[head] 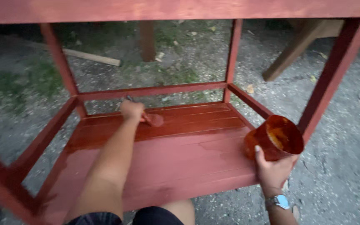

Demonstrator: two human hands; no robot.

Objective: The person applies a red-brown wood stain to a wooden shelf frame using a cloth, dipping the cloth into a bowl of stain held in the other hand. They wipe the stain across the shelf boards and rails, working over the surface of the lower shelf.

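Your left hand [131,111] is closed in a fist around the handle of a paintbrush [150,118], reaching in through the red wooden frame [234,54] to about 11 o'clock from the centre of the view; the brush head lies at 3 o'clock from your knuckles, its bristles pressed flat on the slatted shelf [167,162]. The far boards under the brush look darker and glossy with wet stain, while the near boards toward 6 o'clock are paler and duller (a wet edge shows between them near the middle of the shelf). Your right hand [273,170] sits at roughly 4 o'clock, fingers wrapped from below around a stain-covered cup [276,138], thumb up along its left wall; the cup is tilted with its open mouth facing up and toward you, and it hangs just past the right front corner of the shelf, close to the frame's right upright. A watch [279,201] with a light blue face rides on that wrist at 5 o'clock. Behind the frame, at 12 o'clock, the gravel ground [346,137] carries patches of grass and a loose wooden plank [91,57] lying toward 10 o'clock. Your knee shows at 6 o'clock, just below the shelf's front edge.
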